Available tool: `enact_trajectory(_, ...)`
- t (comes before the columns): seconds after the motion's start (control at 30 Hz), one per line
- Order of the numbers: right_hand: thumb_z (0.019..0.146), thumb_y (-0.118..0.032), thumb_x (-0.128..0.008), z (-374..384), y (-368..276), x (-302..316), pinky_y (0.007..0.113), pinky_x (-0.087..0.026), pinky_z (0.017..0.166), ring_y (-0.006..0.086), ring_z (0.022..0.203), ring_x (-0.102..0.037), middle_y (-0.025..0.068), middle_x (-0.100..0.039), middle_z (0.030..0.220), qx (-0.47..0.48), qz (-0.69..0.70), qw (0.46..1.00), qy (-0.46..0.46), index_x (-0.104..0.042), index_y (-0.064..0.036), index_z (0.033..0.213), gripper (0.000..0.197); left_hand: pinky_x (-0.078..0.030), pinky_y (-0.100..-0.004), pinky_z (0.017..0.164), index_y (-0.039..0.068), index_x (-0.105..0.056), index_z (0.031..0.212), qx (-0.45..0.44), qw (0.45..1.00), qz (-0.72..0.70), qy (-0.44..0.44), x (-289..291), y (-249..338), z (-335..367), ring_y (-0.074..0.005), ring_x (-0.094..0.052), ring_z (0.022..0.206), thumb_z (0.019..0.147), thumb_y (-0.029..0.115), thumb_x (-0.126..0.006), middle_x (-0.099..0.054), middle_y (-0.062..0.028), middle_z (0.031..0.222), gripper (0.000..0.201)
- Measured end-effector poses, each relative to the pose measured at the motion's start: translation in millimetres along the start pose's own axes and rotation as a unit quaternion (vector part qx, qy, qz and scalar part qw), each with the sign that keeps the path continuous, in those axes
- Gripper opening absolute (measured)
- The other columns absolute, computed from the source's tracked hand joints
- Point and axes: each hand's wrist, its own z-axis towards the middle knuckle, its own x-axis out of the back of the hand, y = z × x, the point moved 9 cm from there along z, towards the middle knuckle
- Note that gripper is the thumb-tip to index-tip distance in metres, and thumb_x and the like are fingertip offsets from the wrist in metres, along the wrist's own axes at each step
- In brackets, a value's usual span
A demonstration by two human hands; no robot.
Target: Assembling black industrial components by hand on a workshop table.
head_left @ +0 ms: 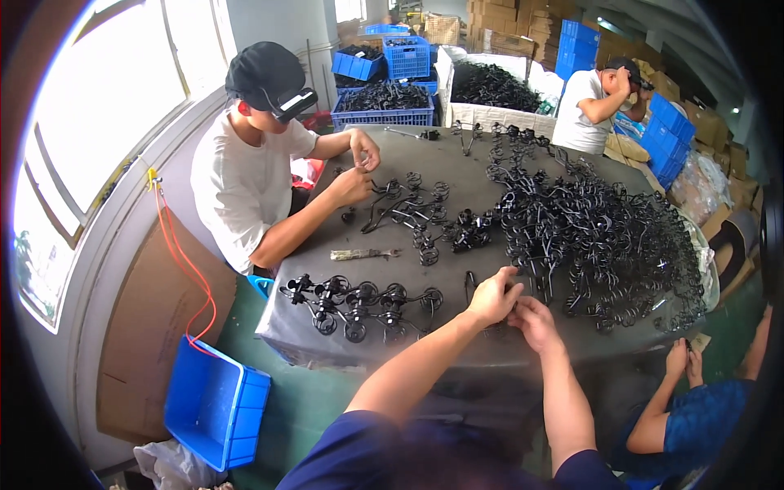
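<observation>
My left hand [495, 299] and my right hand [536, 324] meet over the near edge of the dark-covered table [359, 233]. Both have their fingers closed and pinched together at the same spot; what they hold is hidden, though something dark shows just under the left one. A single black wire piece [469, 286] lies beside my left hand. To the left rests a row of black coiled wire parts with clips [359, 306]. Right of my hands spreads a large tangled heap of similar black coiled parts [588, 237].
Across the table a person in a white shirt [237, 180] works beside more coiled parts [408, 204]. A taped strip [365, 255] lies mid-table. Another person [600, 110] stands at the far right; one in blue [694, 416] sits near right. A blue crate [216, 404] stands on the floor.
</observation>
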Motion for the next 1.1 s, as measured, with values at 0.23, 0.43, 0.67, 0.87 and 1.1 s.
enact_trajectory(0.23,0.099,-0.019,-0.053,-1,3,-2,0.031,-0.055,0.066,0.0163,0.074,-0.064,0.0094,-0.066,0.087,-0.030,-0.020,0.999,0.015,-0.060,-0.0031,0.103,0.018,-0.053,-0.0385,0.080,-0.001,-0.050,0.124,0.023,1.000,-0.005,-0.011,2,2,1,-0.0326,-0.068,0.090,0.090,0.020,-0.063,-0.069,-0.0195,0.095,0.042)
enact_trajectory(0.43,0.098,-0.017,-0.056,-8,-11,-15,0.031,-0.056,0.069,0.0163,0.076,-0.065,0.0080,-0.065,0.089,0.013,0.025,0.999,0.025,-0.060,-0.0024,0.107,0.018,-0.053,-0.0375,0.082,0.000,-0.050,0.124,0.023,1.000,0.007,-0.017,0,-1,1,-0.0325,-0.068,0.093,0.090,0.020,-0.063,-0.069,-0.0202,0.098,0.041)
enact_trajectory(0.67,0.099,-0.018,-0.053,-6,-7,-8,0.030,-0.055,0.069,0.0162,0.077,-0.065,0.0081,-0.065,0.089,0.026,0.017,0.999,0.007,-0.060,-0.0037,0.105,0.017,-0.052,-0.0346,0.082,0.001,-0.052,0.123,0.014,1.000,-0.005,-0.009,-1,2,1,-0.0268,-0.067,0.091,0.091,0.018,-0.063,-0.068,-0.0179,0.100,0.038)
enact_trajectory(0.87,0.096,-0.017,-0.058,-5,1,-7,0.031,-0.056,0.069,0.0168,0.076,-0.065,0.0068,-0.064,0.088,-0.025,-0.010,0.999,0.018,-0.059,-0.0030,0.105,0.017,-0.052,-0.0294,0.076,0.000,-0.052,0.125,0.002,1.000,-0.008,-0.004,-3,-8,1,-0.0164,-0.064,0.086,0.092,0.018,-0.063,-0.069,-0.0145,0.098,0.039)
enact_trajectory(1.1,0.096,-0.016,-0.057,-7,-8,-13,0.030,-0.056,0.072,0.0158,0.080,-0.065,0.0076,-0.064,0.093,0.025,-0.004,1.000,0.013,-0.057,-0.0008,0.112,0.022,-0.051,-0.0276,0.068,0.002,-0.055,0.124,0.004,1.000,-0.010,0.001,-3,-13,2,-0.0134,-0.061,0.081,0.094,0.016,-0.061,-0.066,-0.0099,0.094,0.034)
